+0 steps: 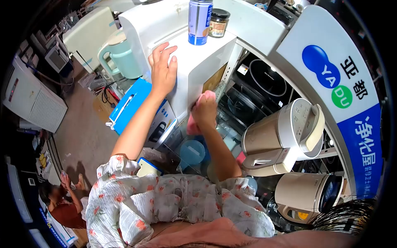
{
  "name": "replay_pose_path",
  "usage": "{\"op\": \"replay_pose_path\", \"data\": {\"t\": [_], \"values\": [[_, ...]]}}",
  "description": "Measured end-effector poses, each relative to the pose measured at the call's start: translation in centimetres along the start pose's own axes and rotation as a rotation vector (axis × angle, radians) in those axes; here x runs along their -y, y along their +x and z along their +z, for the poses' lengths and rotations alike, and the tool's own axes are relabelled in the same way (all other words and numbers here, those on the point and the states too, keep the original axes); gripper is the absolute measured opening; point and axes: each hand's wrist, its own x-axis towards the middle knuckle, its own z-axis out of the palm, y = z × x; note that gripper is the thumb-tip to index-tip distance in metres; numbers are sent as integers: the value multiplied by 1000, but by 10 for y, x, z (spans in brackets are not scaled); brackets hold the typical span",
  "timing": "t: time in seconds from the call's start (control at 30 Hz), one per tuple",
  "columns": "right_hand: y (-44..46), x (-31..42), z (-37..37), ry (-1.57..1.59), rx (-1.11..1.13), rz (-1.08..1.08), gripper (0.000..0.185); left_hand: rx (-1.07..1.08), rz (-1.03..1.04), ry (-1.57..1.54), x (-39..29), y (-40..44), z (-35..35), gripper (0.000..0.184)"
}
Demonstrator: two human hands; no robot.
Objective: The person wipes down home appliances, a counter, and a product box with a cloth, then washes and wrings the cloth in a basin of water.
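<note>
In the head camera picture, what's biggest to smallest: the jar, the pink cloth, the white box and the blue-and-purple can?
1. White box
2. Blue-and-purple can
3. Jar

Pink cloth: unsure; it's bunched up, and the right hand hides part of it.

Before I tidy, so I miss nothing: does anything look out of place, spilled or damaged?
Nothing looks clearly spilled or damaged. The can and jar look like strays among appliances, standing on the white machine, beside which the right hand holds a pink cloth.
</note>
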Motion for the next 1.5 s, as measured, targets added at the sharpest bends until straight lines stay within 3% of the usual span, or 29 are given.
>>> {"op": "replay_pose_path", "data": {"t": [0.03,0.13,0.17,0.23,0.33,0.4,0.47,0.5,0.57,0.67,0.7,0.77,0.83,1.0,1.1,1.17,1.23,1.37,1.43,1.5], "values": [[-12,5,4,-6,-89,-57,25,-1,-7,6,0,0,0,33],[-66,17,3,64,42,-257,21,-11,-1,7,0,-1,0,32],[-80,34,-16,-28,142,-365,20,-9,-6,9,0,0,0,33],[-102,51,-17,136,313,-443,23,-2,-22,8,0,-1,-1,33],[-98,53,-49,636,771,-554,18,113,-15,23,1,1,-12,37],[-74,47,-81,708,912,-41,22,51,-45,-3,-3,-4,-23,41],[-30,25,-92,515,877,237,32,-2,-95,-28,-19,-15,-41,47],[-5,8,-83,300,778,256,41,-31,-115,-54,-26,-27,-47,47],[17,-16,-58,4,232,185,54,-86,-156,-102,-36,-55,-56,47],[27,-63,-7,-120,-3,48,61,25,-215,-126,-51,-104,-68,46],[24,-63,1,-51,-28,5,54,65,-240,-116,-51,-119,-70,45],[2,-19,-28,103,285,52,46,125,-332,-148,-45,-154,-70,41],[-52,3,-16,35,98,-97,41,216,-414,-253,-47,-178,-73,39],[-83,50,-64,503,519,-287,45,214,-532,-321,-49,-197,-78,36],[-49,102,-103,338,227,-405,50,129,-536,-260,-43,-194,-84,35],[-17,111,-89,-11,-221,-658,48,74,-537,-299,-39,-194,-85,36],[-7,103,-70,-159,-154,-725,51,29,-583,-376,-34,-195,-83,36],[-41,51,2,-391,63,-808,42,85,-346,-52,-18,-200,-95,38],[-36,55,-6,-318,166,-764,46,157,-235,132,-16,-198,-112,38],[-19,85,-33,-366,48,-765,47,198,-260,258,-11,-202,-123,37]]}}
